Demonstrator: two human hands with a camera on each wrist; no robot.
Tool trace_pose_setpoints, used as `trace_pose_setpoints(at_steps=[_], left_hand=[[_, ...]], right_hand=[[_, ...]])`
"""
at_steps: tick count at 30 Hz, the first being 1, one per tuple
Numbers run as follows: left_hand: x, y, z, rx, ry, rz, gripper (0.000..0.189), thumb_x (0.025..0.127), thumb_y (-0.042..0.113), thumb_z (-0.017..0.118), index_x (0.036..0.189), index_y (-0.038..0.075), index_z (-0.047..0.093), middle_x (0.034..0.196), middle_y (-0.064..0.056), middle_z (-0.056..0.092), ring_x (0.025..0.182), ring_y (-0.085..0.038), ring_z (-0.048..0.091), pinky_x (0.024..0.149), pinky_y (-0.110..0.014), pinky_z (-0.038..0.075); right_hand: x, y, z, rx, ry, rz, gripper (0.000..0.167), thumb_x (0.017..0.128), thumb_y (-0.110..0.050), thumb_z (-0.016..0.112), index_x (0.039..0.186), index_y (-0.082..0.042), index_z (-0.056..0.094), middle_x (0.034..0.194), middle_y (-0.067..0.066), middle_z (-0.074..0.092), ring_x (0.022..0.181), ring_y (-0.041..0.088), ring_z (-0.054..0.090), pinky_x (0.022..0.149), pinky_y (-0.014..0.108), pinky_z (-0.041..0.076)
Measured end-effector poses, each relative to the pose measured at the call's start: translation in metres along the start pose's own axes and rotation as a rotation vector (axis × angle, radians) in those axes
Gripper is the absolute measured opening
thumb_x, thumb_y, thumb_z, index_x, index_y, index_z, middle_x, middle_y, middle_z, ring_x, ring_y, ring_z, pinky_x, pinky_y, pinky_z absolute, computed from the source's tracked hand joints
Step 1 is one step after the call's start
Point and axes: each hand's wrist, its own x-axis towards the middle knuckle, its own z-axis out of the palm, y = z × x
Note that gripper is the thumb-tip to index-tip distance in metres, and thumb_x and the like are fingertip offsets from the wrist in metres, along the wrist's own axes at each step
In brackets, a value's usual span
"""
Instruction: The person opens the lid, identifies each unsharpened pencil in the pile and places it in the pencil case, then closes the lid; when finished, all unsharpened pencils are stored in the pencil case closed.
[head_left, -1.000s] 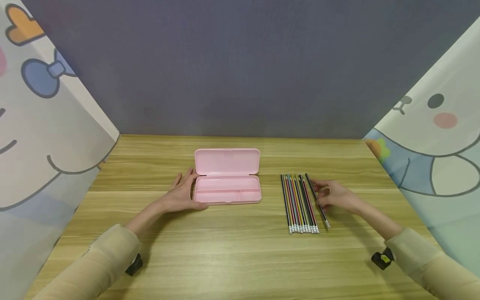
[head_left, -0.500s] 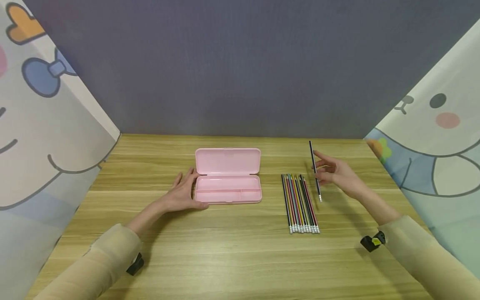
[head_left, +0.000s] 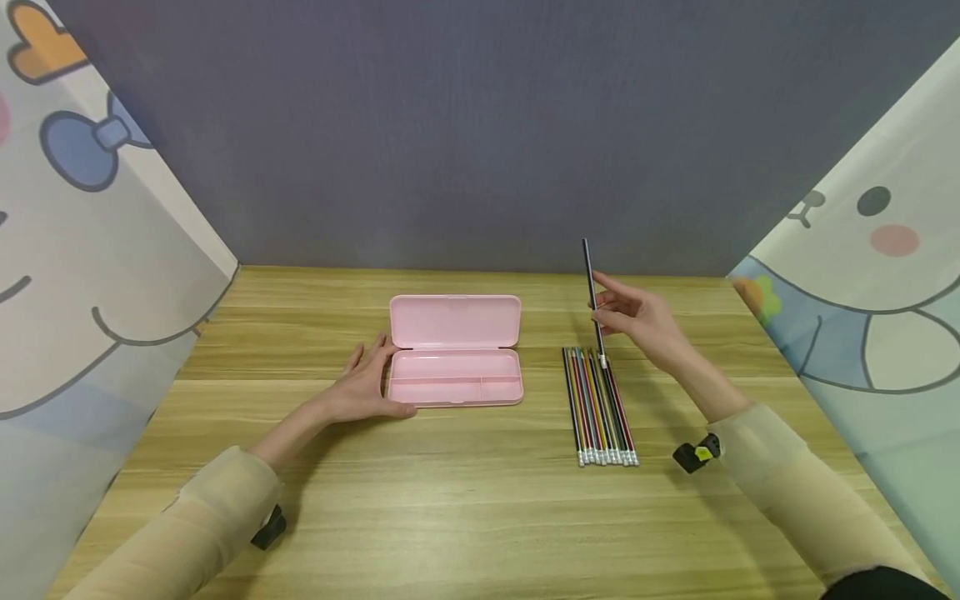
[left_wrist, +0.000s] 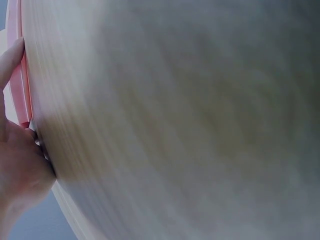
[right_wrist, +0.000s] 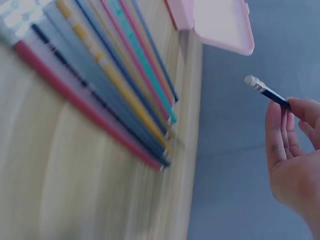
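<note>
Dark pencil up in the fingers!

And the right hand (head_left: pixel 637 321) has the dark pencil (head_left: pixel 589 265) pinched above the table (head_left: pixel 465 508), eraser jutting past thumb and fingers, over the row of pencils (head_left: pixel 598 408). This looks like the carrying step; next calls for a leftward swing, clear of the row. Left hand (head_left: pixel 363 392) spread, touching the open pencil case (head_left: pixel 457 367)!
</note>
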Motion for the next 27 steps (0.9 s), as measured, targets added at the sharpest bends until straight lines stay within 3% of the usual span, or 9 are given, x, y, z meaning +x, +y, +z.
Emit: trace_pose_setpoints(at_steps=[9, 20, 24, 27], left_hand=[[-0.001, -0.002, 0.000, 0.010, 0.002, 0.000, 0.100, 0.075, 0.047, 0.088, 0.151, 0.013, 0.033, 0.170, -0.027, 0.016, 0.161, -0.045, 0.000, 0.127, -0.065, -0.007], [-0.002, -0.001, -0.002, 0.000, 0.002, 0.005, 0.100, 0.075, 0.046, 0.088, 0.151, 0.013, 0.032, 0.170, -0.028, 0.017, 0.161, -0.046, -0.001, 0.127, -0.066, -0.008], [-0.002, -0.002, -0.002, 0.006, 0.001, 0.002, 0.100, 0.074, 0.047, 0.088, 0.151, 0.014, 0.033, 0.170, -0.028, 0.018, 0.161, -0.046, -0.002, 0.127, -0.066, -0.008], [-0.002, -0.002, -0.002, 0.007, -0.001, 0.001, 0.099, 0.074, 0.048, 0.088, 0.150, 0.014, 0.034, 0.170, -0.028, 0.017, 0.161, -0.046, -0.001, 0.127, -0.066, -0.008]], right_hand=[[0.027, -0.014, 0.038, 0.060, -0.013, -0.082, 0.054, 0.098, -0.003, 0.067, 0.150, -0.005, 0.051, 0.111, 0.006, 0.068, 0.096, 0.005, 0.069, 0.076, 0.025, 0.063], [0.046, -0.028, 0.086, -0.043, -0.098, -0.167, 0.045, 0.095, -0.002, 0.070, 0.140, -0.002, 0.062, 0.116, 0.026, 0.071, 0.099, 0.009, 0.069, 0.080, 0.019, 0.060], [0.051, -0.030, 0.101, -0.060, -0.132, -0.203, 0.043, 0.094, 0.001, 0.071, 0.136, -0.001, 0.065, 0.114, 0.025, 0.073, 0.098, 0.009, 0.069, 0.079, 0.023, 0.061], [0.053, -0.030, 0.110, -0.079, -0.161, -0.228, 0.042, 0.093, 0.002, 0.071, 0.135, 0.000, 0.065, 0.112, 0.024, 0.074, 0.098, 0.012, 0.070, 0.077, 0.032, 0.064]])
